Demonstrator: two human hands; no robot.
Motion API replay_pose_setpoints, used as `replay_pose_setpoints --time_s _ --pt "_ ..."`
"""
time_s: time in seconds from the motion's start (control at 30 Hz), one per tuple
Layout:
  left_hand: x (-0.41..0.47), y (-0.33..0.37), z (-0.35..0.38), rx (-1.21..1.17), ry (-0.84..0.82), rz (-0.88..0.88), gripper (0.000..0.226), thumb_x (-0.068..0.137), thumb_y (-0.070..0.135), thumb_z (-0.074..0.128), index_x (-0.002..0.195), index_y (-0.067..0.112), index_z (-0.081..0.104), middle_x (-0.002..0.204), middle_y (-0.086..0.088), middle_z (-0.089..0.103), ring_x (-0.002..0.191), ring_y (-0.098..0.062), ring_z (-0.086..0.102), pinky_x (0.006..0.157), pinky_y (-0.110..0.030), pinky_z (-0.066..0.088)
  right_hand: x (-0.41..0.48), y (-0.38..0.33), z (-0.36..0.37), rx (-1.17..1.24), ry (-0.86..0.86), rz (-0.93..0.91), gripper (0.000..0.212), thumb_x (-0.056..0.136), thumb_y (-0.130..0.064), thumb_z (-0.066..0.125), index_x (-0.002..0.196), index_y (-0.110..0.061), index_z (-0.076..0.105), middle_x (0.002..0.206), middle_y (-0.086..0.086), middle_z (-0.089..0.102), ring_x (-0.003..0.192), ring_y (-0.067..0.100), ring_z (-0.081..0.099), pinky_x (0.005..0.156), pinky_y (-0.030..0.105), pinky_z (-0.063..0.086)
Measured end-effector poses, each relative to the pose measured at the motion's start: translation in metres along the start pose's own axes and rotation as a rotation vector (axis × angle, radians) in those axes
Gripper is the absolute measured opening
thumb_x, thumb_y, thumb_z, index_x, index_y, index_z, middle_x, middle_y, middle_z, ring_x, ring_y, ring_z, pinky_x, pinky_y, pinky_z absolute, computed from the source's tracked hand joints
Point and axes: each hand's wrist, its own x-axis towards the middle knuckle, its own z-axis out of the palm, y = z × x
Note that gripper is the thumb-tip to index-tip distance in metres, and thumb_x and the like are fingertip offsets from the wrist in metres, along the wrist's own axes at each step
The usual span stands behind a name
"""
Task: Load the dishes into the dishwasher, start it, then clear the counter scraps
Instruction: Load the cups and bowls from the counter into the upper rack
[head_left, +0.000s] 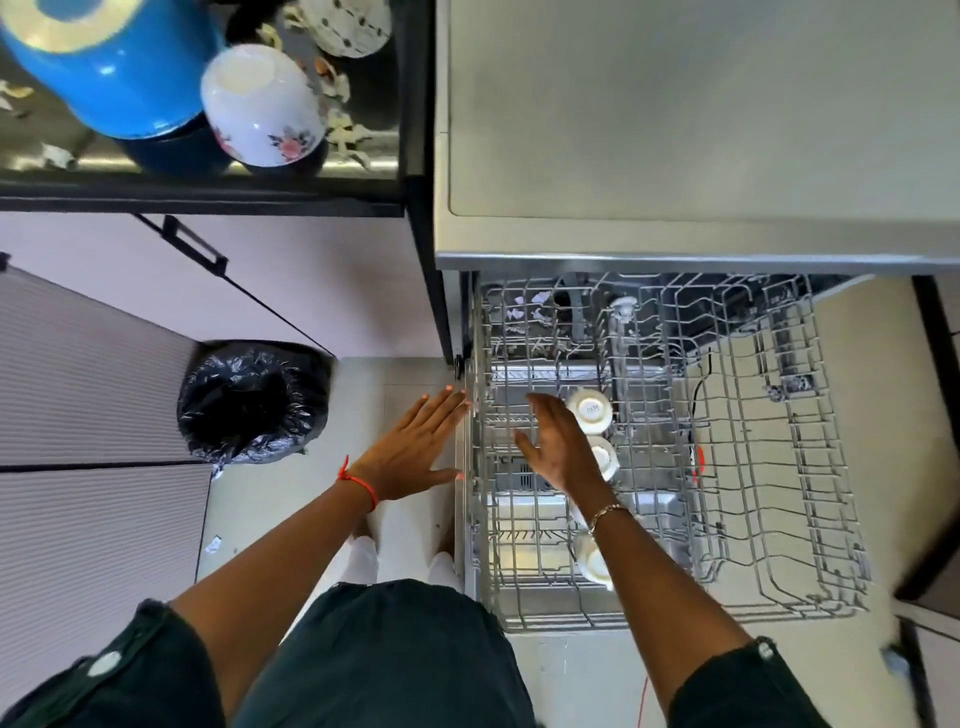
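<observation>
**Rack out, cups loaded, hands empty**

Rack (753, 493) stands pulled out of the dishwasher (675, 130), filling the right half of the view. White cups (589, 410) sit upside down in a near-to-far row in its left part. The row is partly hidden by the right forearm. A few pale scraps (524, 312) lie at the rack's far-left corner. The rest of the wire grid is bare.

The right hand (558, 447) hovers over the rack just left of the cups, fingers straight and spread, holding nothing. The left hand (415, 447) is flat and spread too, also empty, with fingertips and thumb at the rack's left edge. Contact there cannot be told.

On the floor to the left stands a bin (254, 402) lined with a black bag. At far left is the counter (47, 130). It carries a blue pot (114, 67), a white floral bowl (262, 106) turned upside down beside it, and food bits (345, 130) right of the bowl.
</observation>
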Motion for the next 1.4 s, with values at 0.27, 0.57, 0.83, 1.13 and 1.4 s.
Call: replay_pose_setpoints --time_s 0.27,0.57,0.83,1.13,1.4 --pt "-0.053 -0.056 -0.008 0.009 0.084 -0.154 0.085 0.092 0.06 0.035 0.148 0.012 -0.008 0.15 -0.003 -0.023 0.139 -0.023 -0.025 0.114 -0.032 -0.019 0.032 -0.086 -0.005 0.001 0.058 -0.082 0.046 0.092 -0.025 0.055 0.13 0.0 0.048 0.128 0.021 0.053 0.118 0.033 0.048 0.1 0.033 0.036" --pt "-0.127 -0.13 -0.023 -0.01 0.196 -0.313 0.083 0.094 0.059 0.034 0.151 0.011 -0.003 0.158 -0.005 -0.011 0.142 -0.023 -0.021 0.112 -0.032 -0.023 0.076 -0.2 -0.001 -0.143 0.193 -0.416 0.028 0.071 -0.008 0.074 0.094 0.004 0.065 0.086 0.019 0.065 0.082 0.034 0.065 0.075 0.039 0.055" --pt "-0.206 -0.217 -0.049 -0.045 0.356 -0.442 0.079 0.094 0.053 0.043 0.15 0.008 0.01 0.158 -0.01 0.003 0.142 -0.028 -0.014 0.114 -0.041 -0.014 0.12 -0.334 0.023 -0.222 0.167 -0.646 0.034 0.072 -0.013 0.077 0.099 0.005 0.066 0.096 0.022 0.068 0.092 0.036 0.066 0.08 0.042 0.055" --pt "-0.291 -0.303 -0.088 -0.028 0.502 -0.662 0.076 0.097 0.053 0.033 0.151 0.011 0.001 0.159 -0.004 -0.007 0.145 -0.02 -0.017 0.114 -0.033 -0.018 0.165 -0.47 0.027 -0.204 0.196 -0.869 0.035 0.085 -0.015 0.062 0.113 0.006 0.06 0.113 0.021 0.063 0.109 0.034 0.059 0.092 0.044 0.049" --pt "-0.323 -0.36 -0.134 -0.024 0.619 -0.754 0.072 0.097 0.05 0.034 0.152 0.011 0.006 0.16 -0.004 -0.003 0.146 -0.019 -0.012 0.117 -0.036 -0.013 0.219 -0.561 -0.005 -0.172 0.223 -1.009 0.027 0.09 -0.016 0.056 0.112 -0.001 0.059 0.108 0.013 0.061 0.096 0.028 0.06 0.079 0.035 0.051"
